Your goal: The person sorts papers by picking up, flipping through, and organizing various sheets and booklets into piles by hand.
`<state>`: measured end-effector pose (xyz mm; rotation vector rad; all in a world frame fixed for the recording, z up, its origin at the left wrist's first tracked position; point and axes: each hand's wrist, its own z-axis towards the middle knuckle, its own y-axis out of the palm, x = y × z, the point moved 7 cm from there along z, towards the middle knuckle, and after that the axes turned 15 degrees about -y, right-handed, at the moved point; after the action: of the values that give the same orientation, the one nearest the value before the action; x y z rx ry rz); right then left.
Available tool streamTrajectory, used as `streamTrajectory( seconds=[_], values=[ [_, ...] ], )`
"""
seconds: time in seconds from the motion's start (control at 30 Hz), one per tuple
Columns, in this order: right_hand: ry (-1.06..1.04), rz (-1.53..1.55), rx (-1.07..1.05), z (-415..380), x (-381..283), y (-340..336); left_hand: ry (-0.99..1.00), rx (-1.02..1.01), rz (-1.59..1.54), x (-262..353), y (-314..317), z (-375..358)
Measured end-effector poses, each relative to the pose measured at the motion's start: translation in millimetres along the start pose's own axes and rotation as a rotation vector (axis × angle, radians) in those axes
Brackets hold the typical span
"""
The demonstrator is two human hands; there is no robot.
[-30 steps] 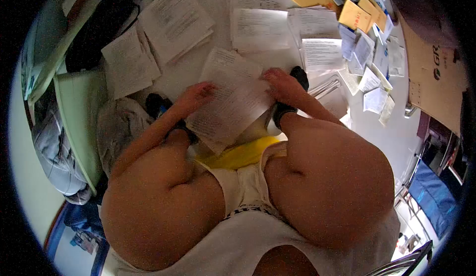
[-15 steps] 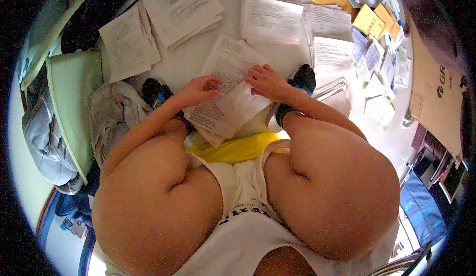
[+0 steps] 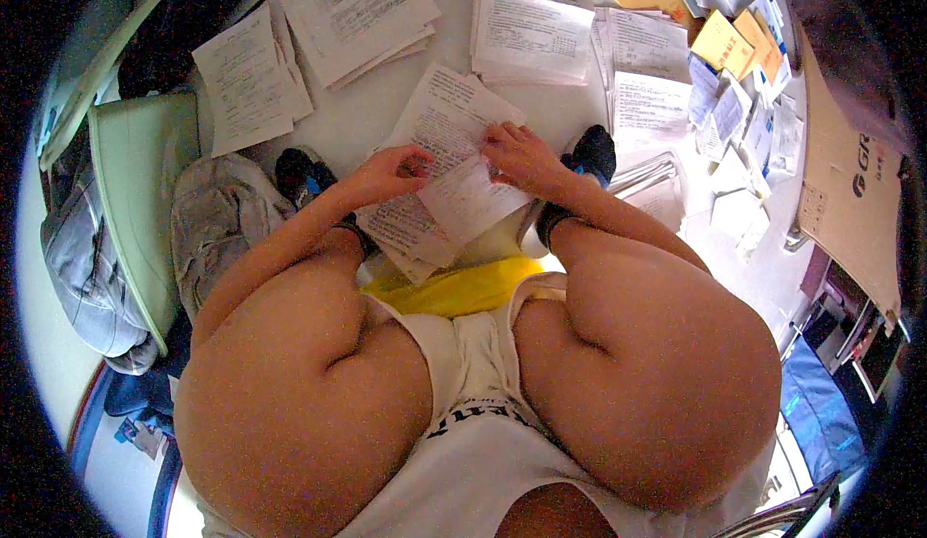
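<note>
Printed sheets lie in a loose, overlapping pile on the floor between my feet, covered in lines of text. A paler flap of paper lies tilted across them. At the pile's left side is my left hand, fingers curled in at the paper's edge. Across from it, my right hand rests on the sheets with bent fingers, closed at the right edge. Its thumb is partly hidden. Under the near end of the pile shows a yellow item.
More paper stacks lie beyond, with another stack beside them. Envelopes and slips are heaped at the right, near a cardboard box. At left are grey cloth and a pale green bin.
The view has shifted very slightly. Both hands stay at nearly the same places on the sheets, with the right fingers slightly shifted.
</note>
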<state>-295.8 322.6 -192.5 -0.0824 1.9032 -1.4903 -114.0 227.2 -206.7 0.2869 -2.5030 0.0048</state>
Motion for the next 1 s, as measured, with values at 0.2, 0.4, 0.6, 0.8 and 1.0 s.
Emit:
streamTrajectory(
  seconds=[0.2, 0.4, 0.6, 0.8, 1.0],
  values=[
    [-0.089, -0.063, 0.043, -0.5, -2.4, -2.7, 0.008, 0.007, 0.085, 6.2, -2.1, -3.7],
    [0.510, 1.016, 0.258, -19.9, 47.4, 31.2, -0.002, 0.089, -0.042, 4.5, -4.1, -1.1],
    [0.634, 1.260, 0.478, 1.3, 52.5, -16.4, -0.024, 0.000, -0.616, 49.8, -21.8, -46.9],
    [0.386, 1.215, 0.458, 40.3, 11.4, -53.9, 0.205, 0.165, -0.377, 75.2, -41.0, -68.3],
    [0.169, 0.526, 0.642, 55.7, -7.5, -115.3, 0.157, 0.356, -0.164, 77.9, -44.2, -72.2]
  ],
)
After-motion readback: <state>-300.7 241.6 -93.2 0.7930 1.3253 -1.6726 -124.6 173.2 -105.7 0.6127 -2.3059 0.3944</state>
